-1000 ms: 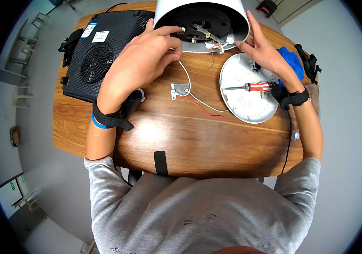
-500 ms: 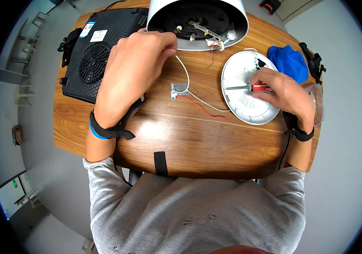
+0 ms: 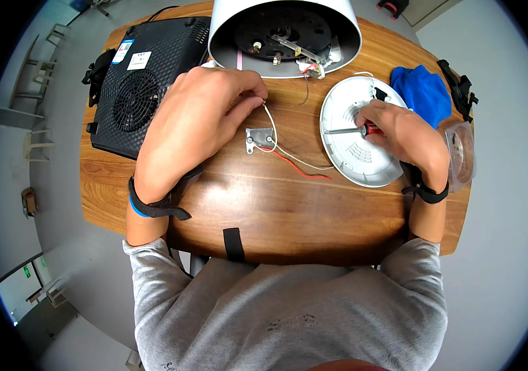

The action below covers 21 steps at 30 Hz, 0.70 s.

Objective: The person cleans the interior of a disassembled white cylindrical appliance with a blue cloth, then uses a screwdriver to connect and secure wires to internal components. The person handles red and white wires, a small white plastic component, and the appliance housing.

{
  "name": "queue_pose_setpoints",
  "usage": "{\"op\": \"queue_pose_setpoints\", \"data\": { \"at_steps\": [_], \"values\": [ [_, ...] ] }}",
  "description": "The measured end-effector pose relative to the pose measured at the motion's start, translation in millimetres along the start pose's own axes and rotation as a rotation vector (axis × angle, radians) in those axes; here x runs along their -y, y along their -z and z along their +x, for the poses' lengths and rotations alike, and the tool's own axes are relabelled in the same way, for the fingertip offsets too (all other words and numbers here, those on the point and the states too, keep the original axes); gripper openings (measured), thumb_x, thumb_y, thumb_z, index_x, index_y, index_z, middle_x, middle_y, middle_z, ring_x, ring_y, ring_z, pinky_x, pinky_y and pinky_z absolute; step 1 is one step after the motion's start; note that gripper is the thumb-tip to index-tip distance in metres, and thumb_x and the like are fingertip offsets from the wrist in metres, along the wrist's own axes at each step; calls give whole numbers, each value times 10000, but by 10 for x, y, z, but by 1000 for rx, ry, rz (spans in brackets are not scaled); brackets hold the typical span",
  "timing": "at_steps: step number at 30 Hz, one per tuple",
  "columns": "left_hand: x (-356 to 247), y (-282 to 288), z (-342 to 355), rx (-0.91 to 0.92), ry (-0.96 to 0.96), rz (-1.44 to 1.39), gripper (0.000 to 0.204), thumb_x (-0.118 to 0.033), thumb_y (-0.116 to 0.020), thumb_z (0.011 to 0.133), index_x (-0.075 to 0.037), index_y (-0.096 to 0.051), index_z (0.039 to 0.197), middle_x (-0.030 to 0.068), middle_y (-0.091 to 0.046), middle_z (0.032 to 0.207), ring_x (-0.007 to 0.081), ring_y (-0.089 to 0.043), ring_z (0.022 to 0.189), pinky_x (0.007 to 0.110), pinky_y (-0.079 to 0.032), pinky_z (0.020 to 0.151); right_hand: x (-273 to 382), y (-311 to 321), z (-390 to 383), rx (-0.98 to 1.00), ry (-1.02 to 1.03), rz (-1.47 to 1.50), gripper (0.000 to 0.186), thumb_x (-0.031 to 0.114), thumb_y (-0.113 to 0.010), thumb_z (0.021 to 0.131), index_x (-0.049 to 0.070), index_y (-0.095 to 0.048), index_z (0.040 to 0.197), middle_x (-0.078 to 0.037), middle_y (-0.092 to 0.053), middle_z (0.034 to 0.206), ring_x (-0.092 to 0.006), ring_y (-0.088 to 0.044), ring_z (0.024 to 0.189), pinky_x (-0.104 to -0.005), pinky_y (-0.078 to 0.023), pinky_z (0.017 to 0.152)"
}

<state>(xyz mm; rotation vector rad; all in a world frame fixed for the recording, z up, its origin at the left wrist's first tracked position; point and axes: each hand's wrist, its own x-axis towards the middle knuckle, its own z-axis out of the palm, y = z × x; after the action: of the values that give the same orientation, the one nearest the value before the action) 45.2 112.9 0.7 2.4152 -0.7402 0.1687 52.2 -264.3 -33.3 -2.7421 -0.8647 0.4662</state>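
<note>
Between thumb and fingertips, my left hand (image 3: 205,108) pinches the end of a white wire (image 3: 271,117). That wire loops down to a small grey metal part (image 3: 259,136) lying on the wooden table, which also has a red wire (image 3: 304,173). My right hand (image 3: 403,130) is closed round the red handle of a screwdriver (image 3: 344,130), its shaft pointing left. Beneath the screwdriver lies a round white plastic cover (image 3: 363,166) with vent slots. At the far side sits a white appliance housing (image 3: 222,43), its open dark underside showing metal fittings and loose wires.
A black induction cooker-like box (image 3: 152,80) with a round fan grille stands at the left. To the right are a blue cloth (image 3: 421,93), a clear plastic container (image 3: 461,154) and a black strap (image 3: 458,93). Another black strip (image 3: 233,244) hangs over the near edge.
My left hand has come nearer and slightly right, away from the housing, with the white wire's end. The metal part has shifted slightly. My right hand still holds the screwdriver over the cover.
</note>
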Motion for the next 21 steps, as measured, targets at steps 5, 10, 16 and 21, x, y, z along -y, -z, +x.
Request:
{"op": "queue_pose_setpoints", "data": {
  "at_steps": [5,10,16,21],
  "values": [
    [3,13,47,112,80,-5,134,-63,-820,1004,26,-820,1105,193,-844,1035,388,-821,907,412,-657,835,103,76,-63,-52,1,25,326,123,-860,972,71,-747,1274,-148,-786,1234,-420,-763,1098,-494,-617,937],
    [-4,-69,89,126,120,-95,125,-55,-818,971,17,-822,1074,181,-833,972,359,-829,866,398,-654,794,221,173,-76,-79,37,71,360,138,-865,975,57,-751,1307,-160,-785,1248,-425,-767,1099,-498,-618,959],
    [21,-190,86,90,71,-174,114,-34,-831,892,-5,-821,1003,165,-798,861,336,-805,783,396,-633,741,166,113,-137,-69,6,-7,408,153,-877,967,65,-748,1344,-153,-784,1289,-414,-763,1152,-499,-617,967],
    [25,-190,113,74,47,-215,104,-13,-826,899,5,-822,1001,159,-799,856,277,-811,772,370,-635,742,247,183,-206,-47,-25,7,413,153,-871,973,75,-742,1357,-156,-775,1293,-424,-751,1162,-508,-615,964]
  ]
}}
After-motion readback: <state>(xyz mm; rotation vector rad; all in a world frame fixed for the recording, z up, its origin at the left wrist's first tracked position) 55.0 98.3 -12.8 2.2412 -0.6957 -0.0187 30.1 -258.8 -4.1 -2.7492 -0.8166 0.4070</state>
